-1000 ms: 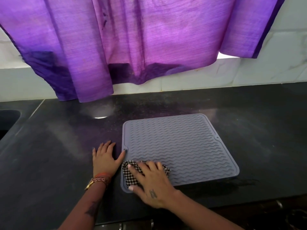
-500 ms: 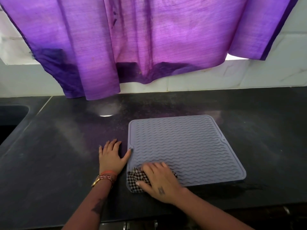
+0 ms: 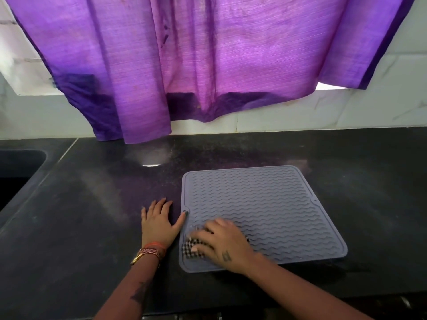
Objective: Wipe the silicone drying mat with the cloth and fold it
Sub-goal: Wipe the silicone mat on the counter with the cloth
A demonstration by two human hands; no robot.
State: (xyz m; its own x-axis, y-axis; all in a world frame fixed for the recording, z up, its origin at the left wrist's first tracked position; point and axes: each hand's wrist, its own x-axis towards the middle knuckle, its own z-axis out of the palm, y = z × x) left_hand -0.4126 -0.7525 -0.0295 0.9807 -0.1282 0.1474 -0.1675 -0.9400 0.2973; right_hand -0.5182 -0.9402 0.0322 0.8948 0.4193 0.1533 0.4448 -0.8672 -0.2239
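A grey silicone drying mat (image 3: 272,209) with wavy ridges lies flat on the black countertop. My right hand (image 3: 223,244) presses a black-and-white checkered cloth (image 3: 190,249) onto the mat's near left corner; most of the cloth is hidden under the palm and fingers, which look blurred. My left hand (image 3: 159,221) rests flat on the counter just left of the mat, fingers spread, its thumb tip touching the mat's left edge.
A purple curtain (image 3: 196,65) hangs over the white tiled wall behind the counter (image 3: 80,215), its hem reaching the back edge. A dark sink (image 3: 16,172) is sunk in at the far left. The counter's front edge runs just below my forearms.
My right hand with the cloth has shifted slightly away from me and to the right on the mat's near left corner. My left hand stays planted beside the mat.
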